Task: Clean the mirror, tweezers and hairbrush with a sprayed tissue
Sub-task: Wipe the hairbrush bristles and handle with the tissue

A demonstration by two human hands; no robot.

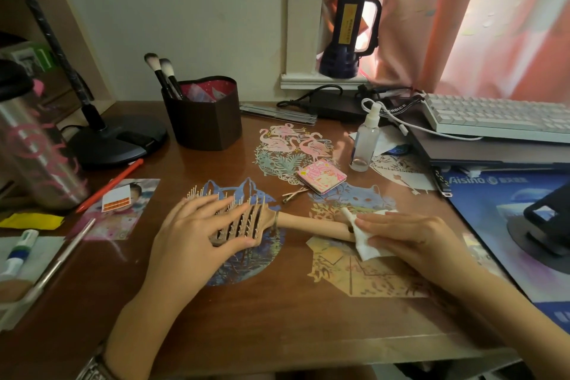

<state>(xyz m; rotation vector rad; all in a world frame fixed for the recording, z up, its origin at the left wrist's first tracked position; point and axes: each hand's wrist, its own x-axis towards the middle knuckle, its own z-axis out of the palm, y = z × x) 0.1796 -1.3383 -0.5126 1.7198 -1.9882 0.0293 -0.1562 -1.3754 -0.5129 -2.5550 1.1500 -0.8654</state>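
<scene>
Wiping the handle end of a tan wooden hairbrush (pixel 277 220) with a white tissue (pixel 365 239), the right hand (pixel 407 236) is pinching it while the flat left hand (pixel 197 231) is pressing the bristles against the brown table (pixel 277 302). Pink square mirror (pixel 321 178) and metal tweezers (pixel 294 194) are lying just behind, seemingly finished.

A brown wooden desk (pixel 277 302) carries everything. The hairbrush (pixel 246 219) lies on it between the two hands, bristles up. Just behind the grip on its handle lie the tweezers (pixel 293 194) and a small pink mirror (pixel 322 178), with a spray bottle (pixel 365 139) beyond. Further back stands a brown brush holder (pixel 203 114); a red pen (pixel 109 185), a photo (pixel 123 210) and a lamp base (pixel 117 140) sit beyond the brush head.
</scene>
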